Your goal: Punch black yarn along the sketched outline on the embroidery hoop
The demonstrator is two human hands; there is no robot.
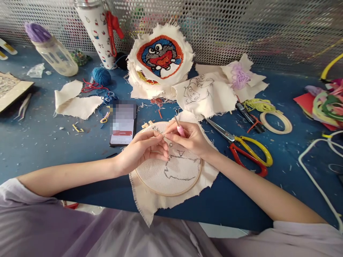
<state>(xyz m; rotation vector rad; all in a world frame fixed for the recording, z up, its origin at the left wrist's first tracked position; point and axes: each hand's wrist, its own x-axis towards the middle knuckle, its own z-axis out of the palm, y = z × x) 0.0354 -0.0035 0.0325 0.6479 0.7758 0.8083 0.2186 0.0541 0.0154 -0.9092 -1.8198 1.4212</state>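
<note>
Over the cloth, my right hand (193,139) is closed around a punch needle with a pink handle (181,131), its metal shaft pointing up and away from me. My left hand (146,148) is closed too, thumb and forefinger pinched together against the right fingertips. Whatever lies in that pinch is too small to make out. Beneath both hands is a round wooden embroidery hoop (169,195), stretching cream cloth (184,169) with a dark line drawing. Part of the drawing is hidden by the hands. The cloth's frayed edges spread past the hoop onto the table's front edge.
Scissors (227,135) with red and yellow handles lie right of the hoop, near a tape roll (276,122). A phone (123,123) lies to the left. Behind are a finished embroidered piece (160,57), drawn cloth (206,94), blue yarn (101,76), a tumbler (98,39) and a bottle (59,57).
</note>
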